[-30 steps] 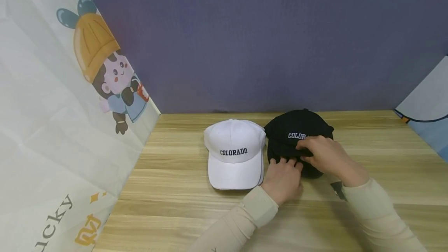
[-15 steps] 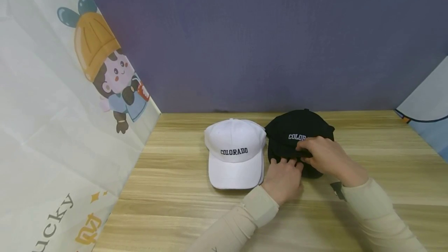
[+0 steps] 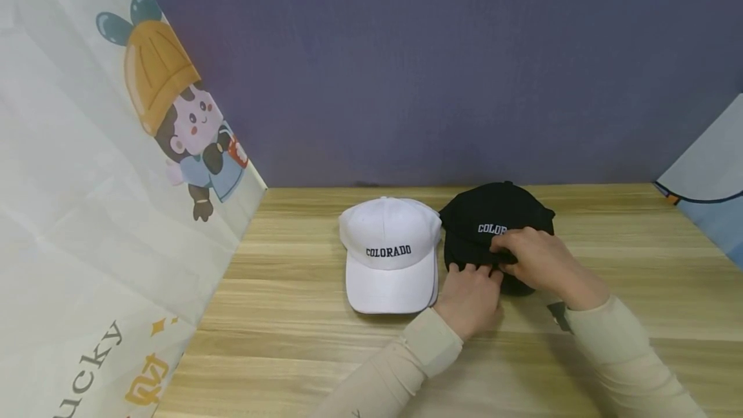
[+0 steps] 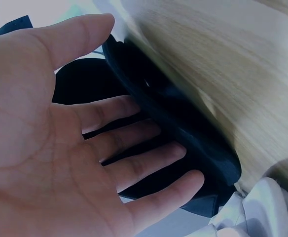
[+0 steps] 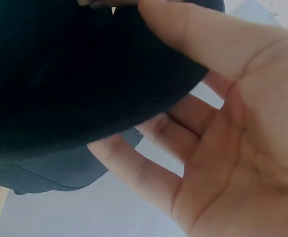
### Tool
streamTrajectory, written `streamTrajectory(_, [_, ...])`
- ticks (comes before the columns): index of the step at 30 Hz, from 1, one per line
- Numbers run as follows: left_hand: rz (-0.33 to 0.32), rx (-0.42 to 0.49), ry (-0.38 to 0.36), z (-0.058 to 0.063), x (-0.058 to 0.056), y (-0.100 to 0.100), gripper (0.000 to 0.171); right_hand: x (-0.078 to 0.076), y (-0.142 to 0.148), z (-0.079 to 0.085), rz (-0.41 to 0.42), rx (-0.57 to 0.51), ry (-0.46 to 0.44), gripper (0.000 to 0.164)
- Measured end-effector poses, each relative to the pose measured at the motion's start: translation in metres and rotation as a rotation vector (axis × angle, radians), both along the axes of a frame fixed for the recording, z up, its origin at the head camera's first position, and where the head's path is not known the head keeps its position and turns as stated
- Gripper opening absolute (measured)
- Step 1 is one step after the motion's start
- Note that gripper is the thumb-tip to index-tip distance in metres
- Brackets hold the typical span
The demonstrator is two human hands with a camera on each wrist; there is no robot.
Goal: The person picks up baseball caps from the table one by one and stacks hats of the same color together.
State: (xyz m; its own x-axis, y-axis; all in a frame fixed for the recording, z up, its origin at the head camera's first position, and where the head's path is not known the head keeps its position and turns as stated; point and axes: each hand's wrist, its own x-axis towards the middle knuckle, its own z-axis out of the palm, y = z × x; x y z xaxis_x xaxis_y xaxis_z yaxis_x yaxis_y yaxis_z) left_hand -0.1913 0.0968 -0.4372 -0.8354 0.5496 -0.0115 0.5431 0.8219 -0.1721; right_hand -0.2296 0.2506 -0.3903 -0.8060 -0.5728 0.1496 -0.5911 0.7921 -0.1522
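A black baseball cap (image 3: 496, 205) with white "COLORADO" lettering sits on the table, and a second black brim (image 3: 516, 286) shows below its own. My right hand (image 3: 536, 260) pinches the upper brim, thumb on one side and fingers on the other, as the right wrist view shows; it covers the last letters. With fingers nearly straight, my left hand (image 3: 471, 298) reaches in at the front of the black caps, its fingertips (image 4: 196, 180) against the dark fabric. Left of them rests a white baseball cap (image 3: 389, 231) lettered "COLORADO", another white brim edge peeking out under it.
The wood-grain table (image 3: 278, 340) meets a dark blue-grey panel (image 3: 441, 69) behind the caps. A pale printed sheet (image 3: 69, 179) with a cartoon figure borders the left side, and another printed panel (image 3: 711, 160) the right. A small dark patch (image 3: 559, 316) lies near my right cuff.
Almost nothing differs: the upper black brim and my right hand have dipped very slightly. My left hand and the white cap keep their places.
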Motion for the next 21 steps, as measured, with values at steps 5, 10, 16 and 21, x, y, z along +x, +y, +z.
streamTrajectory(5, [-0.001,-0.001,-0.004,0.0007,0.0002,0.0,0.053,0.0005,0.0004,-0.0013,-0.003,0.0,0.006,0.027])
streamTrajectory(10, [-0.003,-0.009,-0.011,-0.001,0.0001,0.0006,0.054,0.0003,0.0006,-0.0033,0.0,0.008,0.015,0.028])
streamTrajectory(16, [-0.005,-0.012,-0.039,-0.0008,-0.0002,0.0,0.056,0.0001,0.0008,-0.0041,-0.002,0.007,0.023,0.029])
streamTrajectory(21, [-0.024,0.014,-0.07,0.0054,0.0004,-0.0029,0.054,-0.0001,0.0008,-0.0041,-0.001,0.01,0.014,0.03])
